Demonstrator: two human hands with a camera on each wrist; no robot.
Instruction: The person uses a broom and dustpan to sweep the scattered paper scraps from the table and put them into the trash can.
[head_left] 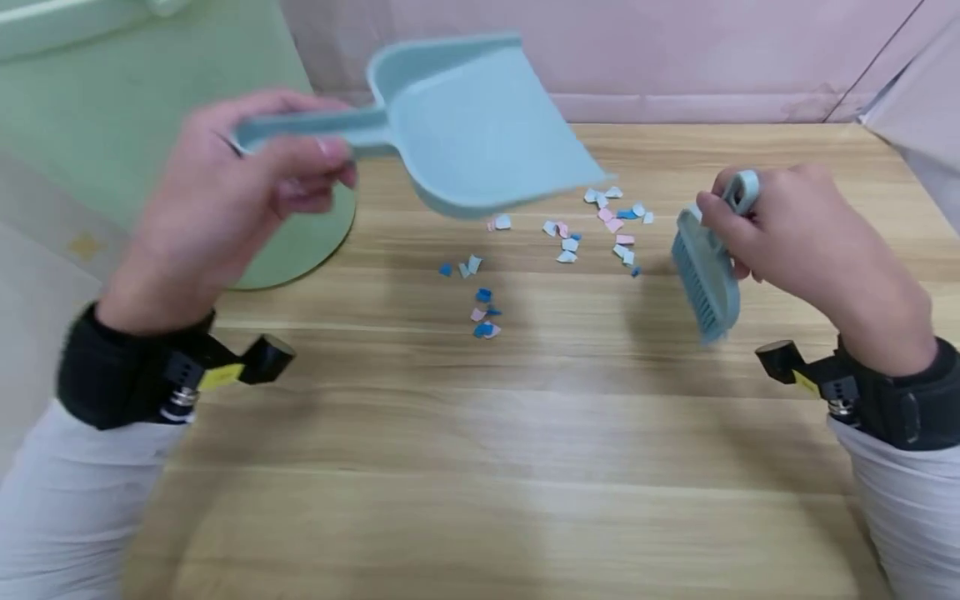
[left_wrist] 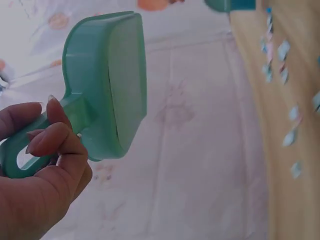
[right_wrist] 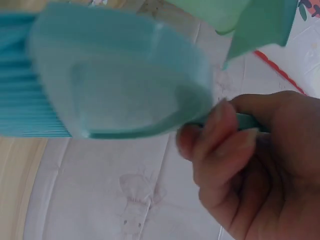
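Note:
My left hand [head_left: 225, 200] grips the handle of a light blue dustpan [head_left: 480, 125], held in the air above the wooden table [head_left: 525, 433]; the left wrist view shows the fingers [left_wrist: 50, 145] curled round the handle of the dustpan [left_wrist: 110, 80]. My right hand [head_left: 787, 233] holds a small blue brush [head_left: 705, 275] by its handle, bristles pointing down and left just above the table. In the right wrist view the brush [right_wrist: 115, 75] fills the frame, pinched by the fingers [right_wrist: 220, 145]. Several blue, pink and white paper scraps [head_left: 570, 242] lie scattered between the two tools.
A round green object [head_left: 300, 250] rests at the table's left edge, under the left hand. A pink wall [head_left: 675, 50] runs behind the table. A green surface [head_left: 112, 108] lies at the far left. The table's near half shows bare wood.

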